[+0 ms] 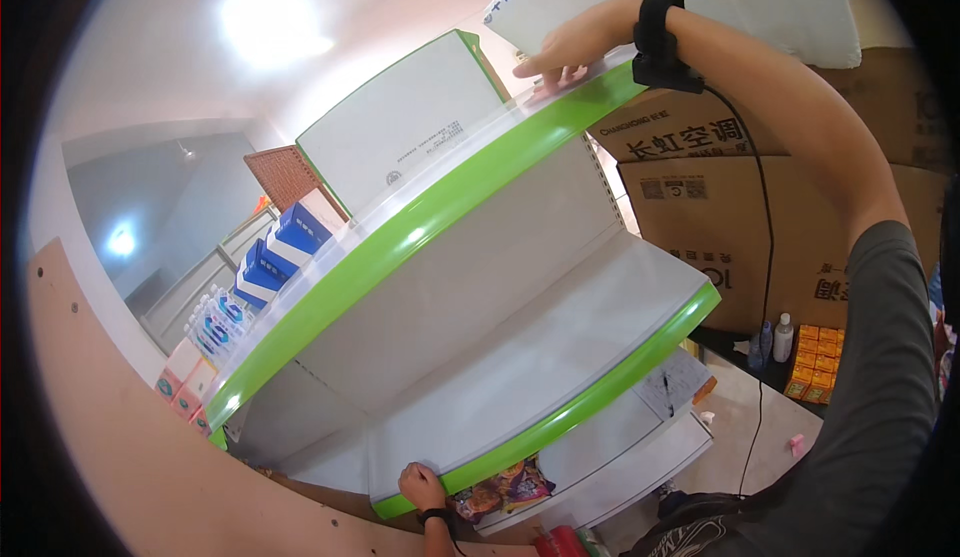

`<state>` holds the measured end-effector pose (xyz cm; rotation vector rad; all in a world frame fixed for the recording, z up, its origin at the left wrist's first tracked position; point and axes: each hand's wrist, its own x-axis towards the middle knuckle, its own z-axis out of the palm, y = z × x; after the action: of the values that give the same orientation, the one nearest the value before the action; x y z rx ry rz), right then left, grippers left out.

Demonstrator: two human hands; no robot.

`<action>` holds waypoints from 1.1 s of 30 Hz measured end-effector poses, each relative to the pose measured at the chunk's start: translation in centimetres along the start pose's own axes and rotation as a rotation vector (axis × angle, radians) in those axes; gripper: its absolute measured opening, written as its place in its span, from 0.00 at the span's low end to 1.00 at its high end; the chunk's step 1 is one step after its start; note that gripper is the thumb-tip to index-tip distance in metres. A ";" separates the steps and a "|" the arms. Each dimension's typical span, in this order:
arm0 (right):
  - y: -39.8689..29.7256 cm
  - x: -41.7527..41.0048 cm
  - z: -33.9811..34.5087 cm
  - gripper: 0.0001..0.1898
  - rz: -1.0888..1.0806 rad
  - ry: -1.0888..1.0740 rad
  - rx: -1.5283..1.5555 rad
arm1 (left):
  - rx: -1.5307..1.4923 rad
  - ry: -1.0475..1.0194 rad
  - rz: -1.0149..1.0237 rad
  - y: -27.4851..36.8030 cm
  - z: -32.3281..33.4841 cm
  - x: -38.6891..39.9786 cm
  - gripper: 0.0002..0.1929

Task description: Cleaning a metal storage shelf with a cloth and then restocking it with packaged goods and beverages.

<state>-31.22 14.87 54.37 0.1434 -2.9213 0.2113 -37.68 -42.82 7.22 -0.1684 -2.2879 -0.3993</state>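
Observation:
My right hand (561, 54), with a black strap and device on its wrist, reaches over a white shelf with a green front strip (420, 219); its fingers rest at the upper right end, behind the strip, and whether they grip anything is hidden. Lower down, my left hand (422, 484) is curled at the left end of a second white shelf (540, 332) with a green edge strip (555, 414). The fingers of that hand are partly hidden. Between the two shelves is a plain white back panel (465, 257).
Blue-and-white boxes (296, 238) and bottled water packs (217, 324) stand on the upper shelf's left part. Large cardboard boxes (750, 234) are stacked at right, above orange packs (814, 362) and a white bottle (782, 338). Snack bags (510, 488) lie under the lower shelf. A black cable (766, 257) hangs at right.

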 end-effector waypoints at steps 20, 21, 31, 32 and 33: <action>-0.9 0.9 0.9 0.42 0.138 0.093 -0.079 | -0.031 0.015 0.008 -0.3 -0.4 -0.2 0.11; -1.3 1.1 0.9 0.42 0.170 0.017 -0.128 | -0.036 -0.001 0.015 0.0 -0.4 -0.2 0.11; -0.2 -0.2 0.4 0.43 0.022 0.015 0.122 | -0.025 0.026 0.015 1.0 -0.5 -0.1 0.11; 0.3 -0.1 0.5 0.42 0.015 0.020 0.164 | -0.027 0.018 0.017 0.9 -0.6 -0.2 0.11; 0.4 -0.2 0.5 0.42 0.008 0.027 0.203 | -0.041 0.017 0.020 0.7 -0.5 -0.2 0.11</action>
<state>-31.15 15.25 53.80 0.1579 -2.8680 0.5070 -37.04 -42.33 7.54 -0.2073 -2.2606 -0.4357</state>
